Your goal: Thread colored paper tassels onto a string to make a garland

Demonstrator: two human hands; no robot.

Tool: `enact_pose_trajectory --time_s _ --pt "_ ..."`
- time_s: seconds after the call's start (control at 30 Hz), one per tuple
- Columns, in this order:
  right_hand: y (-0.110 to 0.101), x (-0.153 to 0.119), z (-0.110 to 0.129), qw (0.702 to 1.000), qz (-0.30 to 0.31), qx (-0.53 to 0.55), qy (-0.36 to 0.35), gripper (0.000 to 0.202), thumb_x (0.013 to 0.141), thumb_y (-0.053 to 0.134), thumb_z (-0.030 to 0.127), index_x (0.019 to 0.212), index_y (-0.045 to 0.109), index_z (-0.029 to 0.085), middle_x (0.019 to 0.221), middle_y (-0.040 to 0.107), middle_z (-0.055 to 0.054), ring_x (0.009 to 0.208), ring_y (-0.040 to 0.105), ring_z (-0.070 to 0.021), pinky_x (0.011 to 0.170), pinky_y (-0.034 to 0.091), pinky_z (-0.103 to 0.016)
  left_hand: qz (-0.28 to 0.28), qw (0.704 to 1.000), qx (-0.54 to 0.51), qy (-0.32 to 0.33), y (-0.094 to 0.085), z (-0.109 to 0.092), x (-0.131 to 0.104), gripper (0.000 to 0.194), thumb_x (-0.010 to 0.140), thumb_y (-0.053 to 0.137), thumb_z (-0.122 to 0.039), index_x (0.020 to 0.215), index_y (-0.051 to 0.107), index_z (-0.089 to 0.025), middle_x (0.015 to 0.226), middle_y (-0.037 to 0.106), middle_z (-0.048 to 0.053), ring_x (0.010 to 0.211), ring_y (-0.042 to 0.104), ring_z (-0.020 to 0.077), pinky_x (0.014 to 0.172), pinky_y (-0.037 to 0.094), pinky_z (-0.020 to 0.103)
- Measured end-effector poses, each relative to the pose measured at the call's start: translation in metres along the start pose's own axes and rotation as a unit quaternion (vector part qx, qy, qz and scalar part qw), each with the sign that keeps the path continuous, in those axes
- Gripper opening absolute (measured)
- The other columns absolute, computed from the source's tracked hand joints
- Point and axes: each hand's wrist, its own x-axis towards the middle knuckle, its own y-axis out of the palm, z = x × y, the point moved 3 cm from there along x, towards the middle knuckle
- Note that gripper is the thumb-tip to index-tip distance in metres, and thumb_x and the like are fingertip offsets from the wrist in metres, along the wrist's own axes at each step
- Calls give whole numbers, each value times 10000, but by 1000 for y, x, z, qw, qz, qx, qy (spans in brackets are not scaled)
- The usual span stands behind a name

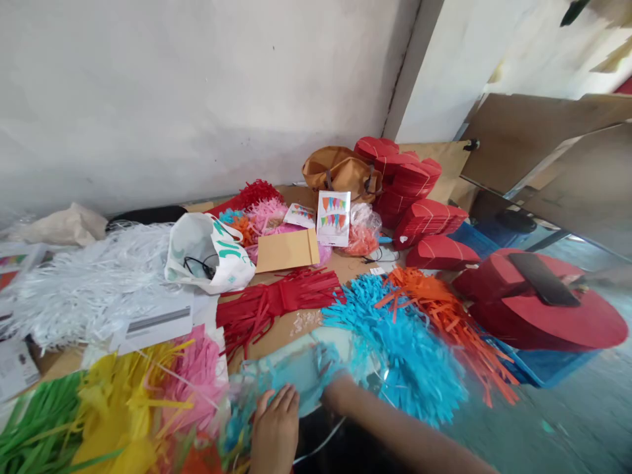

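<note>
My left hand (277, 416) lies at the near edge of the table, its fingers stretched out side by side on a light blue paper tassel (291, 382). My right hand (340, 388) is over the right part of this paper. Motion blur smears its fingers, so its grip cannot be made out. Just right of it spreads a heap of bright blue paper fringe (395, 345). A red paper tassel bundle (279, 297), pinched at its middle, lies beyond my hands. Pink fringe (195, 375) and yellow fringe (118, 401) lie to the left.
Orange fringe (444, 316) and stacked red paper bundles (538, 296) stand on the right. Along the back are a white bag (210, 253), a brown envelope (287, 251), a printed card (333, 218) and a tan bag (340, 171). White fringe (93, 283) and green fringe (42, 421) are left.
</note>
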Motion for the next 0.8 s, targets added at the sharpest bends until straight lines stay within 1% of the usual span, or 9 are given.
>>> enact_pose_trajectory --time_s 0.1,0.2,0.27,0.3,0.37,0.43,0.57,0.7,0.8 --pt "-19 -38 -58 998 24 5 60 282 764 587 152 1003 732 192 1051 736 -111 1050 651 -279 918 496 -374 40 999 -13 -31 35 -16 3 452 834 408 10 1025 736 -236 1137 748 30 1100 671 188 1006 444 415" --pt "-31 -68 -83 992 24 10 124 243 871 496 237 838 737 221 878 743 -66 887 684 -234 802 521 -333 51 997 -25 -53 54 -30 7 444 838 415 3 1052 732 -222 1170 732 57 1121 661 216 1012 440 452" --pt "-27 -75 -76 990 -23 22 136 259 902 487 333 882 726 235 896 731 -67 895 666 -239 832 505 -360 58 995 -33 -70 58 -35 7 443 836 431 -14 1091 721 -231 1216 708 71 1168 633 251 1022 420 497" --pt "-19 -73 -66 994 -36 32 94 243 876 536 362 995 710 241 1008 721 -77 987 640 -254 912 471 -391 62 994 -38 -80 59 -36 7 441 834 441 -23 1097 720 -242 1229 701 72 1187 619 266 1025 408 517" --pt "5 -63 -45 999 -9 40 -16 412 802 621 331 1201 624 228 1205 662 -100 1137 566 -279 1055 355 -452 66 992 -48 -100 58 -33 4 440 826 465 -32 1091 722 -271 1243 694 59 1216 595 280 1045 371 547" --pt "28 -49 -39 998 35 32 -47 391 786 590 217 1176 626 202 1154 680 -102 1104 575 -266 1071 315 -461 62 990 -64 -114 55 -27 1 439 805 492 -27 1062 730 -291 1226 706 34 1219 589 274 1077 319 564" --pt "38 -30 -60 998 40 40 2 281 798 512 120 1006 677 212 935 715 -59 962 606 -230 994 335 -428 54 983 -103 -141 43 -10 -2 401 777 524 -42 1006 742 -289 1130 751 8 1146 627 248 1095 283 541" --pt "25 -21 -75 993 24 85 72 269 812 530 175 1034 674 222 968 723 -50 959 613 -231 922 342 -389 64 971 -116 -199 32 2 8 250 840 539 -204 938 755 -284 1040 769 17 1084 639 247 1053 317 493" --pt "22 -10 -72 991 35 94 90 296 798 607 276 1085 660 227 1034 726 -53 975 630 -238 912 323 -375 80 957 -98 -260 30 6 20 318 916 461 -357 902 764 -260 963 778 49 1025 656 251 1013 332 475"
